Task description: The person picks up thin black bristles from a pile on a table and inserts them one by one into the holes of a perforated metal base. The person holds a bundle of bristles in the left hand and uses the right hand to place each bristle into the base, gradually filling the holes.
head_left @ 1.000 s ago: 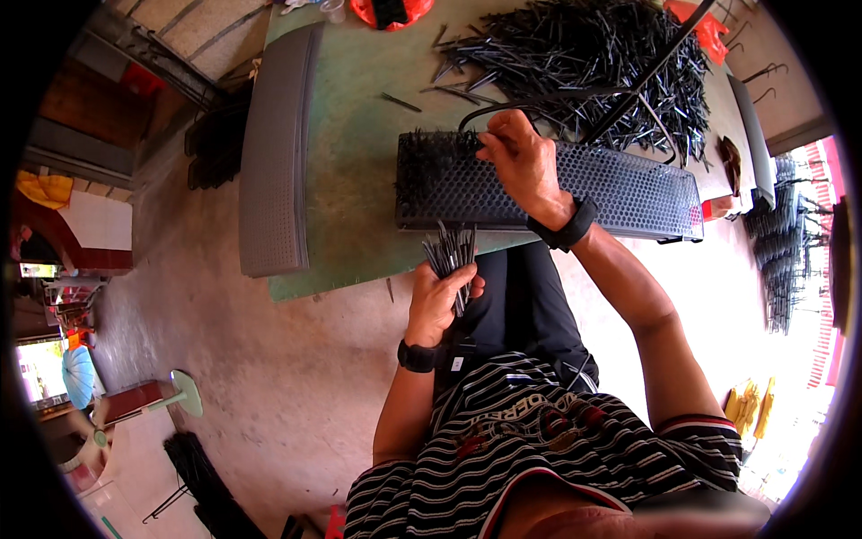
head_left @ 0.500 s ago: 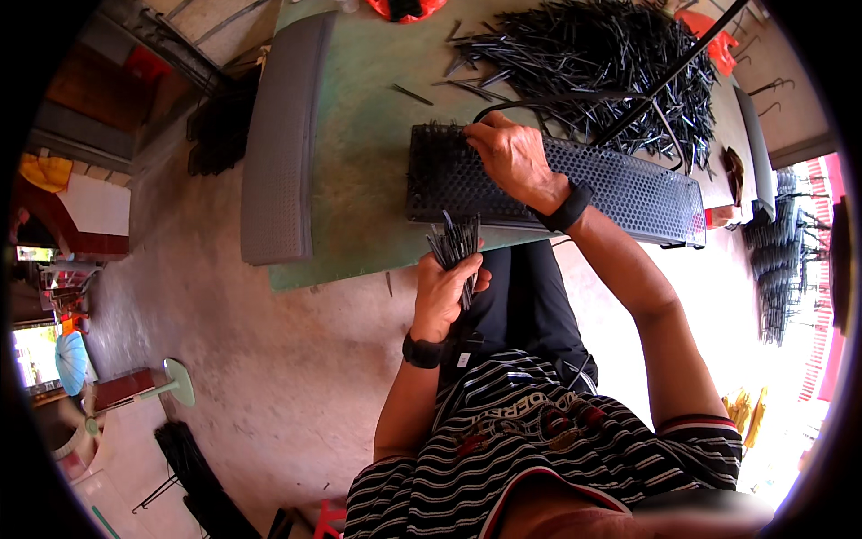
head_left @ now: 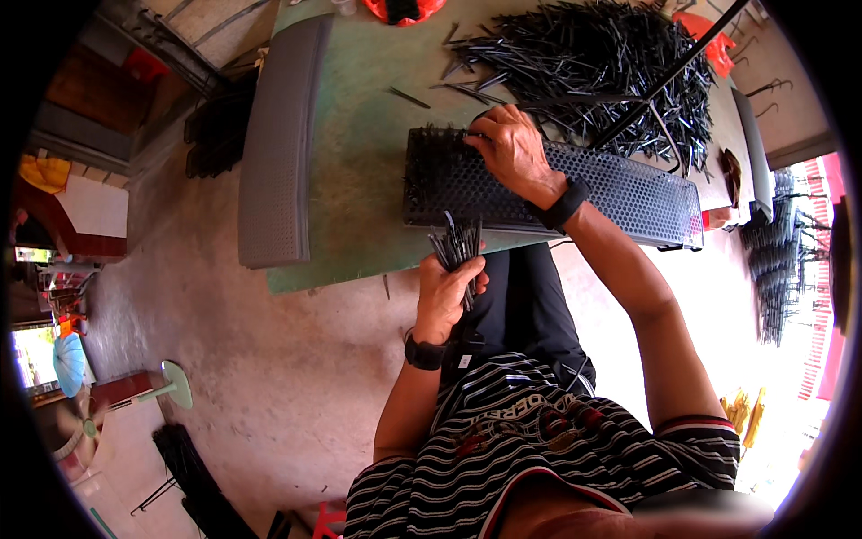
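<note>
My left hand (head_left: 441, 295) is closed around a bundle of thin black sticks (head_left: 460, 241), their ends poking up past the fingers. It is just in front of the table's near edge. My right hand (head_left: 514, 154) is over a long black perforated tray (head_left: 628, 193), full of round holes, with thumb and fingers pinched together near its left part. What the pinch holds is too small and dark to tell. Black sticks (head_left: 435, 148) stand close together in the holes at the tray's left end.
A large heap of black sticks (head_left: 593, 76) lies behind the tray. Stacked grey perforated sheets (head_left: 283, 153) lie along the left of the green table (head_left: 359, 162). A dark metal bar (head_left: 687, 63) slants over the heap. One loose stick (head_left: 409, 96) lies beyond the tray.
My right hand has shifted very slightly at the left part of the tray, still pinched. The left hand keeps its bundle almost in place. The whole view moved a little.
</note>
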The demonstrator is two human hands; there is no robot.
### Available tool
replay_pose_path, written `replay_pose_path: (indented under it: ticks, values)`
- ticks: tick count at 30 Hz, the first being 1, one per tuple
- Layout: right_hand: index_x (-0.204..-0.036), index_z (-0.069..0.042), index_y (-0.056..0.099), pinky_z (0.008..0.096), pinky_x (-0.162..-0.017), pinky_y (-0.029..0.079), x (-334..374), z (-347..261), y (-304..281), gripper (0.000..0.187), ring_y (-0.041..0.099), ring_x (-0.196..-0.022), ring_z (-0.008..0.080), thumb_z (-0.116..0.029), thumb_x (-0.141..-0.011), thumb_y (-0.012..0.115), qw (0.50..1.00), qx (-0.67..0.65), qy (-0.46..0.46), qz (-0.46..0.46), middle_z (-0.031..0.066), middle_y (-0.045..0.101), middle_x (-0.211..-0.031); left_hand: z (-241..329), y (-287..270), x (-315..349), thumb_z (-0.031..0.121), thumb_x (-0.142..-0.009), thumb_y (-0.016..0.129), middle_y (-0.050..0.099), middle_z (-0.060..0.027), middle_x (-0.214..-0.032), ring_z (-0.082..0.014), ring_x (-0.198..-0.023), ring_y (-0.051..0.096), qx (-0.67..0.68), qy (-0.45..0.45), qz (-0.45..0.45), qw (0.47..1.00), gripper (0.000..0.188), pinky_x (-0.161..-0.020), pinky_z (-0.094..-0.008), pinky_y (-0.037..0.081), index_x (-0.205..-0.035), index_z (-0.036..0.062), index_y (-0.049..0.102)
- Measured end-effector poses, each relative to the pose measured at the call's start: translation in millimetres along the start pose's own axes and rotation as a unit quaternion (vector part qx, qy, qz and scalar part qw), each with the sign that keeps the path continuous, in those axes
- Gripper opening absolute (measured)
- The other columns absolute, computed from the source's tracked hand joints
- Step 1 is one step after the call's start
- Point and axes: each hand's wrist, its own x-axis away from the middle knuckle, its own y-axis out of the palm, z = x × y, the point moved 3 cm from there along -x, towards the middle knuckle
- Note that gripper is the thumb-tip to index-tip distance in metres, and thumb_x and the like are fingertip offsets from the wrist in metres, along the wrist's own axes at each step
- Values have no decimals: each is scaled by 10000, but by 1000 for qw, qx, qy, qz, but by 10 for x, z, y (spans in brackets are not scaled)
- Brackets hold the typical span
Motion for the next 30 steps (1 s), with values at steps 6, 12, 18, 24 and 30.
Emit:
replay_pose_path:
  ticks: [6,12,18,24,30]
  values:
    - [-747,-51,645,362,-704,412,30,-59,20,96,520,-778,249,-119,-693,685,997,13,-61,46,65,567,-787,-25,-8,-2,17,-794,635,620,-95,-752,-178,-548,594,72,-27,23,997,236,-488,-263,491,-1017,-56,605]
    - [-710,-89,647,346,-715,392,86,-175,-23,79,499,-830,229,-153,-666,662,989,114,-94,-9,61,529,-777,-15,-14,16,21,-790,637,624,-89,-763,-164,-503,577,28,-31,27,999,237,-426,-251,444,-1021,-32,619]
    - [-815,-3,684,306,-621,457,154,-301,-156,169,589,-704,166,-160,-754,699,955,-200,114,-185,91,646,-760,60,6,15,30,-781,654,606,-55,-708,-121,-473,529,-50,11,3,999,224,-405,-231,386,-995,-32,629]
    - [-755,15,682,279,-516,449,330,-196,-25,187,570,-541,101,-171,-769,658,870,-376,197,-251,54,615,-590,50,100,-38,8,-776,650,602,-38,-689,-116,-466,527,-93,24,-16,995,213,-406,-226,386,-984,-30,630]
    - [-827,64,616,235,-483,489,242,-176,-218,206,616,-552,119,-141,-847,610,816,-447,343,-127,84,632,-649,-22,58,-55,11,-772,649,606,-44,-697,-119,-473,538,-67,-2,-3,998,206,-406,-226,386,-971,-40,626]
